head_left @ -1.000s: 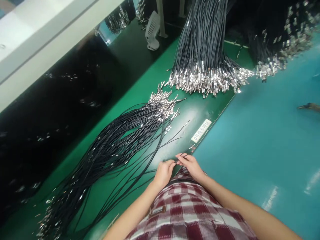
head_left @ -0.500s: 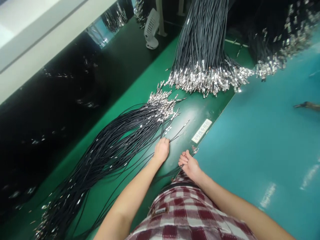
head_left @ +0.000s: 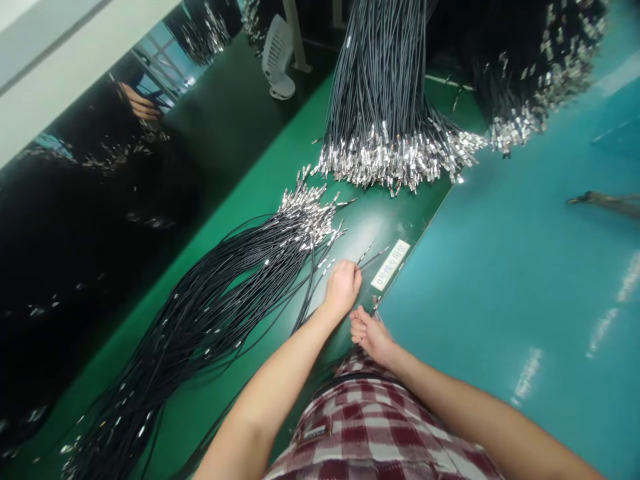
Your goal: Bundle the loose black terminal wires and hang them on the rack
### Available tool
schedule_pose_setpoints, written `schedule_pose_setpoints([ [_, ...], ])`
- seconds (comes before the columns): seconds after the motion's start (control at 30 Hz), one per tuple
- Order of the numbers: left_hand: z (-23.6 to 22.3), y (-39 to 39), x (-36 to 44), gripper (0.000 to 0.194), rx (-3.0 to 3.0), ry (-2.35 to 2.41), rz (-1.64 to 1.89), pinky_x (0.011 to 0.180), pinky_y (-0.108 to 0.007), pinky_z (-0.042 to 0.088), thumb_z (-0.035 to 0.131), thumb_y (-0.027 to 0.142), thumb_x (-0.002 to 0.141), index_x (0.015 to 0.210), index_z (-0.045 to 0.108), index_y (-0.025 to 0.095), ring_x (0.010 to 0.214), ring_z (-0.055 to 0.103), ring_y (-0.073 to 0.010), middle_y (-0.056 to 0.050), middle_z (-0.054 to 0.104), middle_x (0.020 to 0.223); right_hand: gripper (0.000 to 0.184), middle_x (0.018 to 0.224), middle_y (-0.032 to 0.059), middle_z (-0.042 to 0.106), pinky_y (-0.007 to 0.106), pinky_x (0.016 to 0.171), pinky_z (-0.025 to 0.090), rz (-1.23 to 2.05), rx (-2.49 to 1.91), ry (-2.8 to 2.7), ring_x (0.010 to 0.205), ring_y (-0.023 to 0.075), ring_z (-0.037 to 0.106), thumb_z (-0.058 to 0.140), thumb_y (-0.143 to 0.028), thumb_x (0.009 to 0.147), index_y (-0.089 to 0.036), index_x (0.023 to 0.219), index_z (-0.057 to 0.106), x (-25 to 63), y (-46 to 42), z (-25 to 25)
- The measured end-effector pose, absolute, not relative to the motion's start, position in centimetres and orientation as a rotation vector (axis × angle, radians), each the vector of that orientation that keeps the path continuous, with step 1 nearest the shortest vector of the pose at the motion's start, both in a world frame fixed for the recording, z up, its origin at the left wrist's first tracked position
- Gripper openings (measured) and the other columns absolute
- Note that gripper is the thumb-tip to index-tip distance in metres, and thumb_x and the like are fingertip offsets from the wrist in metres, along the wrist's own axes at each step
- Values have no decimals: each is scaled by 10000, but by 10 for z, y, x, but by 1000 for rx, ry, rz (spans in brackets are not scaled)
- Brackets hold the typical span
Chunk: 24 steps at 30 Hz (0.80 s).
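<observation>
My left hand (head_left: 343,287) reaches out over the green bench (head_left: 250,200), fingers pinched on a thin black wire (head_left: 373,255) whose end points toward a white label (head_left: 390,265). Just behind it, my right hand (head_left: 367,333) is curled at the bench edge, gripping a few black wires with metal terminals showing at its thumb. To the left lies a long loose bundle of black wires (head_left: 225,300) with silver terminals (head_left: 310,213) at its far end.
A thick hanging bundle of grey wires with silver terminals (head_left: 395,153) lies at the back, another bundle (head_left: 535,100) at the far right. A small white fan (head_left: 277,57) stands beyond. The teal floor (head_left: 525,267) lies right of the bench. Another person's hand (head_left: 143,103) shows at far left.
My left hand left the right one, reached forward to the loose wires and now pinches one nearer the label. My right hand stayed at the bench edge, still closed.
</observation>
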<state>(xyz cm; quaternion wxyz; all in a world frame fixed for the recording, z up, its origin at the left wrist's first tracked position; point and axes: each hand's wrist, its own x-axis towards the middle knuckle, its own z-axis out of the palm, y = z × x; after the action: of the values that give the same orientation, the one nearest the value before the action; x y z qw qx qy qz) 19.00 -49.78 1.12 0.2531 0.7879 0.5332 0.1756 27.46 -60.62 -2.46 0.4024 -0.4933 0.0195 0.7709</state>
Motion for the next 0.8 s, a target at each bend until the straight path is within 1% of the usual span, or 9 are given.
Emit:
schedule_pose_setpoints([
  [0.13, -11, -487, 189, 17, 2198, 1528, 221, 838, -405, 466, 520, 155, 910, 909, 531, 168, 950, 554, -260, -111, 580, 967, 542, 472, -124, 215, 224, 424, 179, 1947, -1236, 50, 428, 50, 159, 769, -661, 608, -172, 718, 561, 275, -604, -25],
  [0.23, -19, -506, 170, 73, 2246, 1554, 157, 838, -400, 469, 468, 127, 922, 920, 524, 175, 926, 564, -243, -95, 574, 945, 511, 480, -117, 221, 227, 418, 166, 1950, -1212, 54, 431, 57, 160, 748, -646, 649, -175, 741, 572, 275, -605, -24],
  [0.37, -6, -539, 148, 132, 2231, 1535, 128, 796, -368, 487, 440, 109, 910, 837, 520, 184, 846, 575, -225, -67, 568, 834, 469, 511, -107, 214, 232, 407, 106, 1914, -1188, 79, 440, 68, 126, 722, -607, 707, -177, 862, 620, 275, -603, -14],
  [0.47, 13, -575, 142, 114, 2182, 1444, 214, 782, -350, 496, 447, 139, 912, 850, 530, 185, 838, 579, -221, -69, 585, 838, 507, 559, -94, 258, 233, 417, 82, 1852, -1168, -21, 457, 67, 126, 757, -602, 675, -207, 965, 628, 272, -602, -6],
  [0.53, 23, -602, 140, 112, 2120, 1411, 221, 765, -337, 497, 461, 117, 886, 849, 541, 185, 819, 588, -213, -68, 602, 837, 523, 561, -82, 289, 241, 418, 90, 1822, -1268, -112, 459, 69, 144, 743, -656, 653, -202, 892, 641, 270, -605, -4],
  [0.6, 28, -621, 137, 103, 1996, 1370, 201, 703, -303, 492, 497, 115, 861, 820, 553, 192, 737, 589, -187, -44, 611, 789, 549, 532, -59, 317, 252, 414, 135, 1781, -1465, -215, 457, 79, 203, 676, -734, 660, -191, 678, 593, 267, -608, -7],
  [0.67, 27, -625, 131, 88, 1848, 1372, 242, 629, -269, 471, 534, 170, 870, 791, 564, 196, 642, 568, -156, -15, 596, 719, 612, 519, -28, 366, 255, 430, 233, 1714, -1605, -322, 485, 103, 309, 621, -778, 672, -202, 531, 470, 265, -610, -9],
  [0.73, 21, -610, 119, 71, 1784, 1509, 381, 643, -271, 470, 562, 232, 880, 825, 576, 191, 661, 567, -155, -18, 594, 741, 623, 583, 8, 467, 265, 502, 358, 1693, -1583, -348, 578, 139, 440, 626, -773, 677, -208, 516, 419, 265, -609, -10],
  [0.8, 10, -585, 106, 85, 1800, 1729, 524, 738, -312, 480, 609, 240, 853, 902, 575, 180, 794, 584, -192, -55, 607, 857, 604, 678, 35, 538, 296, 586, 436, 1769, -1450, -256, 669, 169, 516, 656, -747, 681, -210, 546, 415, 266, -604, -8],
])
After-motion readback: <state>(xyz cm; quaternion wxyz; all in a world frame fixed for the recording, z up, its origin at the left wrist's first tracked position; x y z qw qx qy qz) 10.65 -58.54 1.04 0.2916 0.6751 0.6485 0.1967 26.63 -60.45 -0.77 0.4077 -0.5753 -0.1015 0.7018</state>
